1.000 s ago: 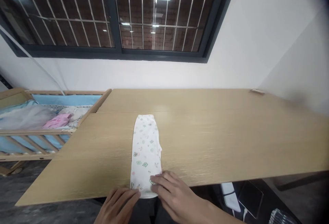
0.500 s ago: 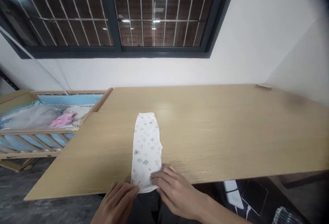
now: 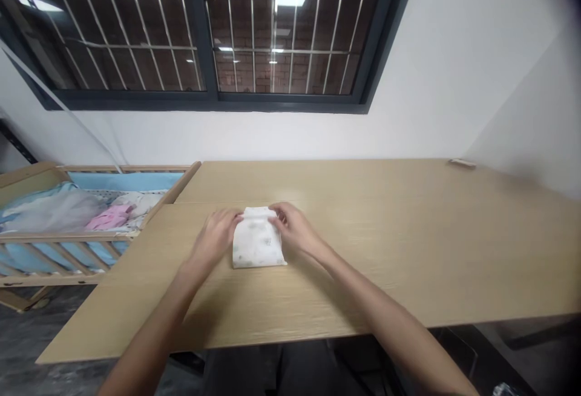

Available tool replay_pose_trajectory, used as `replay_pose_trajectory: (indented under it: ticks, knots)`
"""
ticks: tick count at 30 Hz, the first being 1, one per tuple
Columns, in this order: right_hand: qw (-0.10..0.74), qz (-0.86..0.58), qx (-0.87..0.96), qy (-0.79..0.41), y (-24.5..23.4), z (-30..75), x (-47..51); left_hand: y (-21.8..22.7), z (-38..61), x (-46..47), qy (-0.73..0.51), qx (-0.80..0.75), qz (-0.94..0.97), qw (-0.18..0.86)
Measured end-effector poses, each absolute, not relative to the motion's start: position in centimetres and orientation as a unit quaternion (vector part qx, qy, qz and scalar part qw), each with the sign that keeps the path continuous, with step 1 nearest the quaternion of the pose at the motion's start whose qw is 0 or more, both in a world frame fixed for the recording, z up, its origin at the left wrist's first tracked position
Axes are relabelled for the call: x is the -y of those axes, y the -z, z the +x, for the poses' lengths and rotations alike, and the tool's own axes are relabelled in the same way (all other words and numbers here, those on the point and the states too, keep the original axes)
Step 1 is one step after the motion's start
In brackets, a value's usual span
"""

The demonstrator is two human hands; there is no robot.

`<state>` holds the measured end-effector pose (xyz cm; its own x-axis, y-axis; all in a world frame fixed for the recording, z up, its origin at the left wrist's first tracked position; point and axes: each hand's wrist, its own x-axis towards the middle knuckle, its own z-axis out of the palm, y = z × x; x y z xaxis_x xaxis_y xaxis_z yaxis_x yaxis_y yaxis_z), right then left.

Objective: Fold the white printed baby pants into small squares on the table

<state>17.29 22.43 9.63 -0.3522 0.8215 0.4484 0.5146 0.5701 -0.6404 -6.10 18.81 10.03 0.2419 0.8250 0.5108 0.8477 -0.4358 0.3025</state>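
White baby pants (image 3: 258, 244) with a small pastel print lie on the wooden table, folded over into a short, nearly square bundle. At the bundle's far left corner, my left hand (image 3: 220, 229) has its thumb and fingers closed on the cloth edge. My right hand (image 3: 293, 223) pinches the far right corner in the same way. Between the two hands, a band of the upper layer shows along the far edge. The underside of the fold is hidden.
The wooden table (image 3: 385, 232) runs from a wall below a barred window (image 3: 290, 102) to my lap. Left of it stands a wooden crib (image 3: 68, 238) with blue lining, a pink cloth (image 3: 110, 217) and white bedding. A small flat object (image 3: 462, 163) rests at the far right.
Both hands have moved away from me, from the table's near edge to the cloth's far end. The near end of the pants has been folded over the far part, halving their length.
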Motion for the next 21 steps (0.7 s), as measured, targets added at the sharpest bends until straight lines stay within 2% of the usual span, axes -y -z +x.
replay_pose_trajectory:
  ticks: [5, 9, 12, 16, 21]
  knots:
    - [0.349, -0.537, 0.729, -0.242, -6.1, 15.2, -31.0, -9.0, -4.2, -26.7, 0.167, 0.615, -0.770, 0.002]
    - [0.303, -0.583, 0.718, -0.230, -4.2, 14.8, -33.1, -7.6, -2.9, -28.0, 0.145, 0.631, -0.762, 0.011]
    - [0.303, -0.586, 0.720, -0.214, -4.0, 15.3, -32.8, -7.3, -2.0, -25.3, 0.143, 0.642, -0.752, 0.037]
    - [0.313, -0.456, 0.819, -0.149, -5.3, 15.3, -29.9, -5.8, -0.6, -18.3, 0.098, 0.625, -0.773, 0.047]
    - [0.160, -0.203, 0.941, -0.218, -5.7, 13.5, -24.7, -2.0, 0.0, -12.7, 0.071, 0.601, -0.792, 0.085]
